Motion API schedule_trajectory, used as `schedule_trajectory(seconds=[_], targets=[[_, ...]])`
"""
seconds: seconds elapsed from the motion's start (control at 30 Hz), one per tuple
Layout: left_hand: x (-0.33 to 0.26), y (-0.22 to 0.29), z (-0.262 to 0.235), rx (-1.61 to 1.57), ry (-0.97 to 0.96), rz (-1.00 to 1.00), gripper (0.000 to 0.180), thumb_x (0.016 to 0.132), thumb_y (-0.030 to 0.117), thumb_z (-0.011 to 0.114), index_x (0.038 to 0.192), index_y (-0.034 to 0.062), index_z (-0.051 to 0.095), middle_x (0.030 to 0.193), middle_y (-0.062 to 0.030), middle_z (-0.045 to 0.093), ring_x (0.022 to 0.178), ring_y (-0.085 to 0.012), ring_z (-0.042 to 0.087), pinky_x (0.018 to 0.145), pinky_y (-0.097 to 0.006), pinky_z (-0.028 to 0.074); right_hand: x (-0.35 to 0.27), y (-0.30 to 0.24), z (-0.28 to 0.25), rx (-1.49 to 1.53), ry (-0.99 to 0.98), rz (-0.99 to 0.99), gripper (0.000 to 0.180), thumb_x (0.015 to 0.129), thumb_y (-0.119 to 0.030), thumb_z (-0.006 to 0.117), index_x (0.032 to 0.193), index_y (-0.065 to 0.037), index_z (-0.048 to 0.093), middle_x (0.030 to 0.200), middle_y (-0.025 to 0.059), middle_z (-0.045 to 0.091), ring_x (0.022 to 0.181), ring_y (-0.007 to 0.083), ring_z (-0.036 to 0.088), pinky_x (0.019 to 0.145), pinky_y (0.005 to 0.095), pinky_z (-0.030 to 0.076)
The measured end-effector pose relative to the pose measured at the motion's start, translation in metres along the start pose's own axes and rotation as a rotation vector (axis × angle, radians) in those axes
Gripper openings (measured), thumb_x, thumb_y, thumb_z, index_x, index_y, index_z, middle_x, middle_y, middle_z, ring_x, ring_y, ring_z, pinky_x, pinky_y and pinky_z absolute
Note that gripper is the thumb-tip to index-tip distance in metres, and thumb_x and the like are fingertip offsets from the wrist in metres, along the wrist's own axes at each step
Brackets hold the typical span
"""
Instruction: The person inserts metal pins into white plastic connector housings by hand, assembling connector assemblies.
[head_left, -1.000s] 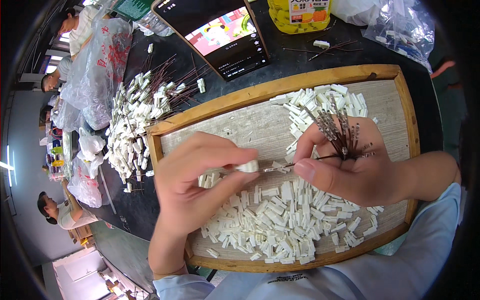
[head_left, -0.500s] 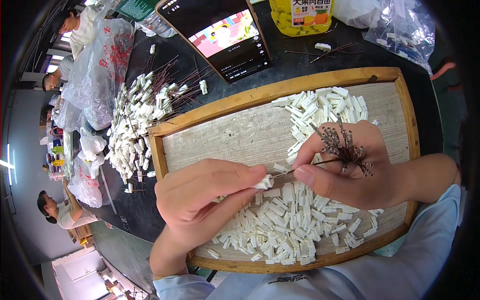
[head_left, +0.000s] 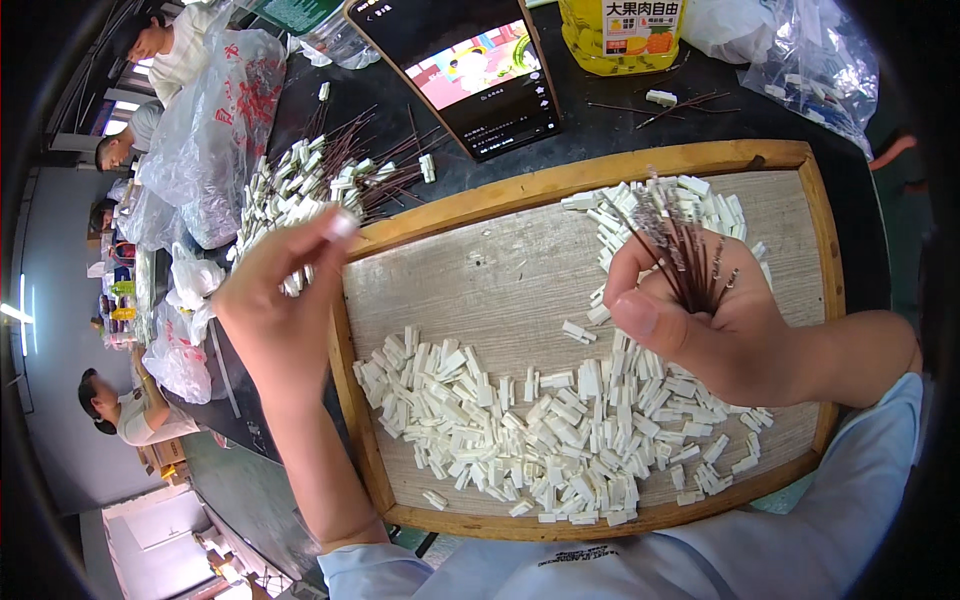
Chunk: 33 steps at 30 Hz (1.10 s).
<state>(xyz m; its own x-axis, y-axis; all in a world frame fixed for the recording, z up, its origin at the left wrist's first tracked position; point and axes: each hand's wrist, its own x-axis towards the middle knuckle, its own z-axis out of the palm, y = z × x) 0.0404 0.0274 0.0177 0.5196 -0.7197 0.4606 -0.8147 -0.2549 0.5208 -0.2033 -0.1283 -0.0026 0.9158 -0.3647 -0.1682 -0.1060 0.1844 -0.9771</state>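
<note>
My left hand (head_left: 283, 300) is raised over the tray's left edge, pinching a small white plastic connector (head_left: 343, 224) at its fingertips, close to a pile of finished connectors with dark wires (head_left: 310, 185) on the black table. My right hand (head_left: 705, 320) hovers over the right side of the wooden tray (head_left: 440, 285) and grips a bundle of thin dark wires (head_left: 675, 240) that fan upward. Loose white connectors (head_left: 540, 430) cover the tray's lower half, with more at its top right (head_left: 690, 200).
A phone (head_left: 475, 75) with a lit screen lies beyond the tray. A yellow container (head_left: 620, 35) and clear plastic bags (head_left: 815, 60) stand at the back; more bags (head_left: 215, 130) lie left. Other people sit along the left rim.
My left hand has swung away from my right hand, up and to the left, carrying a white connector toward the pile outside the tray. My right hand has shifted slightly right with the wires.
</note>
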Motion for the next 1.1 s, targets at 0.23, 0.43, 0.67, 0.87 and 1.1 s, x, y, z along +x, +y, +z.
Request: schedule_trajectory(seconds=[0.23,0.43,0.67,0.87,1.1], targets=[[-0.009,0.029,0.01,0.002,-0.385,0.21,0.041,0.065,-0.006,0.071,0.103,0.0087,0.066,0.108,-0.0113,0.061,0.101,-0.0258,0.058,0.085,-0.034,0.046,0.0,-0.004,-0.001,0.226,-0.102,0.19,0.019,0.095,-0.024,0.048,0.101,-0.005,0.047,0.07,-0.0054,0.042,0.06,0.001,0.035,0.051,0.0186,0.029],[-0.035,0.066,0.041,0.041,-0.583,0.594,0.03,0.07,0.011,0.062,0.1,0.005,0.062,0.094,-0.0074,0.055,0.09,-0.0237,0.057,0.075,-0.034,0.046,-0.002,-0.01,0.001,0.148,-0.13,0.145,0.019,0.095,-0.023,0.051,0.099,-0.004,0.05,0.074,-0.0046,0.045,0.066,0.001,0.038,0.056,0.0184,0.031],[-0.026,0.057,0.041,-0.172,-0.613,0.321,0.034,0.078,0.0,0.059,0.112,0.0023,0.055,0.093,-0.0112,0.052,0.084,-0.0238,0.056,0.073,-0.03,0.046,-0.001,-0.006,-0.002,-0.006,-0.035,0.046,0.013,0.089,-0.014,0.056,0.086,-0.002,0.052,0.059,-0.0049,0.05,0.054,-0.0001,0.04,0.05,0.0195,0.032],[-0.032,0.043,0.041,-1.147,-0.473,-0.024,0.022,0.085,-0.007,0.056,0.107,-0.0044,0.053,0.107,-0.0142,0.058,0.104,-0.0244,0.059,0.089,-0.035,0.048,-0.003,-0.004,0.0,-0.018,-0.03,-0.065,0.01,0.089,-0.01,0.057,0.088,0.0,0.054,0.061,-0.0025,0.054,0.056,0.0011,0.044,0.051,0.02,0.034],[-0.036,0.054,0.035,-1.223,-0.541,-0.182,0.021,0.082,-0.01,0.059,0.103,-0.0063,0.057,0.103,-0.0189,0.063,0.105,-0.0275,0.06,0.091,-0.035,0.048,-0.003,-0.001,-0.001,-0.038,-0.049,-0.12,0.009,0.089,-0.008,0.058,0.089,0.0,0.055,0.067,0.0002,0.057,0.059,0.0013,0.046,0.052,0.0196,0.035]])
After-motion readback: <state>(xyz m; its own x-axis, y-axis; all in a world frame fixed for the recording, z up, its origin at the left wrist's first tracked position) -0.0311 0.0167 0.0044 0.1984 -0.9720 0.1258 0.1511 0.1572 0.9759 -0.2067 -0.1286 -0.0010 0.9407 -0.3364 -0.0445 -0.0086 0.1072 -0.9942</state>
